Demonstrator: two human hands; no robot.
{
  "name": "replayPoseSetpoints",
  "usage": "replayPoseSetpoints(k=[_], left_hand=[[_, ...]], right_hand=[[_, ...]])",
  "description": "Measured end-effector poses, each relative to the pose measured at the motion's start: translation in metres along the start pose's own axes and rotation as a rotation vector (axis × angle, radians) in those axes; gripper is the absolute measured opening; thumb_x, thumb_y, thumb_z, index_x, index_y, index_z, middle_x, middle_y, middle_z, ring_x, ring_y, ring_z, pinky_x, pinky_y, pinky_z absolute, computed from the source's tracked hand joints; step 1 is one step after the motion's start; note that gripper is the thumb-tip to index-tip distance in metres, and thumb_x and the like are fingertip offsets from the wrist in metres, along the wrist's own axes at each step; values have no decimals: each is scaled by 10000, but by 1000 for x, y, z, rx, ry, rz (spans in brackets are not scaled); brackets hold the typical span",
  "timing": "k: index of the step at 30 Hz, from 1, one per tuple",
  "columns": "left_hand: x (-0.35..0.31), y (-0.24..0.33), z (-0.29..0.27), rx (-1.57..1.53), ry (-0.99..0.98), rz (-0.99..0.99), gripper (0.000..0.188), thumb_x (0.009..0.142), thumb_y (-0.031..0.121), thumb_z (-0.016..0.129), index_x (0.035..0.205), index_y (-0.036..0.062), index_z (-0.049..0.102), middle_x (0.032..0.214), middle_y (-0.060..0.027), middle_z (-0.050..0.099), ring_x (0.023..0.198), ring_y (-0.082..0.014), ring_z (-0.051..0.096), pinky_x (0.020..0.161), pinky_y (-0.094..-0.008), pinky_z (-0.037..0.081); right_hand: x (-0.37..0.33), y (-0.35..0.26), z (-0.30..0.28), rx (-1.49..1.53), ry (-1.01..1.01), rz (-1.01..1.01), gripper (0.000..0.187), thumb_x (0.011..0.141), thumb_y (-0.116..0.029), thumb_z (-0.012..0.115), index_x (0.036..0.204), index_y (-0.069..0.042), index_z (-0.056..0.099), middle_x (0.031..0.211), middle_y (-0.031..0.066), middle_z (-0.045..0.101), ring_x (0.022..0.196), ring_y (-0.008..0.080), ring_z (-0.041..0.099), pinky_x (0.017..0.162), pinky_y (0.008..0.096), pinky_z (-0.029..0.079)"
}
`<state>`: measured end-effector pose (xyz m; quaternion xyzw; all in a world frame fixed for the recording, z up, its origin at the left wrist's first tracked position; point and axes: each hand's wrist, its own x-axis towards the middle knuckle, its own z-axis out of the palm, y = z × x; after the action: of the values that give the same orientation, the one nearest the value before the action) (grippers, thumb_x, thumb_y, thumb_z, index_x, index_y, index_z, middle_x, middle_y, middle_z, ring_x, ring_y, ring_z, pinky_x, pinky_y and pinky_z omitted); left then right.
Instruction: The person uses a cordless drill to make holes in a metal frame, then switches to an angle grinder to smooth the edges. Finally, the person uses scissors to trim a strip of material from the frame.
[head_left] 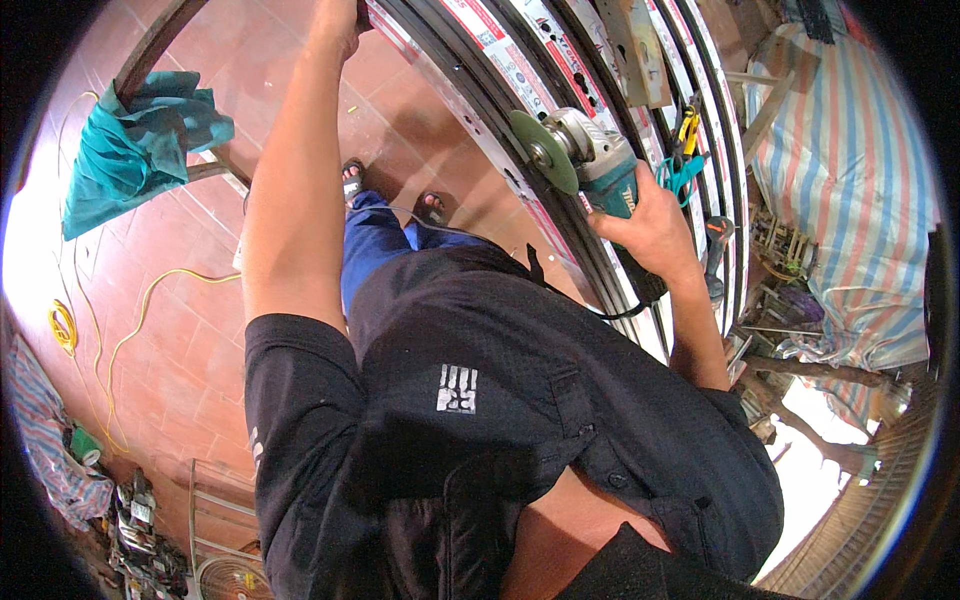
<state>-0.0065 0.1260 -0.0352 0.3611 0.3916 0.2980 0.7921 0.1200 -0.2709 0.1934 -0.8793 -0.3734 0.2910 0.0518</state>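
My right hand (650, 225) is wrapped round the teal body of an angle grinder (608, 178). The grinder has a grey metal head and a green disc (543, 152), which stands over the long metal profiles (490, 70). From here I cannot tell if the disc touches them. My left arm stretches far forward, and my left hand (340, 22) is cut off by the top edge, close to the outermost profile. Its fingers are hidden. Right of the grinder, yellow-and-black pliers (688, 132) and a teal-handled tool (682, 178) lie on the profiles.
A dark-handled tool (716, 245) rests at the profiles' right side. Beyond hangs a striped tarp (835, 190). At left, teal cloth (140, 145) drapes over a frame, and a yellow cord (150, 290) runs across the tiled floor (190, 340). A fan (232, 578) stands at lower left.
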Motion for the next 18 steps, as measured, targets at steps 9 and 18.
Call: replayPoseSetpoints(k=[9,18], left_hand=[[-5,7,4,38,2,-43,509,957,575,543,1063,117,740,915,-71,756,791,-249,706,732,-456,573],[-5,8,3,46,33,-2,438,966,502,570,1023,98,730,823,-73,732,686,-233,691,644,-455,575]], right_hand=[[5,5,0,-28,-37,12,688,729,-354,838,1242,26,582,1008,322,733,1010,497,718,878,531,557],[11,7,2,-54,3,-30,686,725,-344,835,1237,38,585,995,328,730,990,505,717,871,534,556]])
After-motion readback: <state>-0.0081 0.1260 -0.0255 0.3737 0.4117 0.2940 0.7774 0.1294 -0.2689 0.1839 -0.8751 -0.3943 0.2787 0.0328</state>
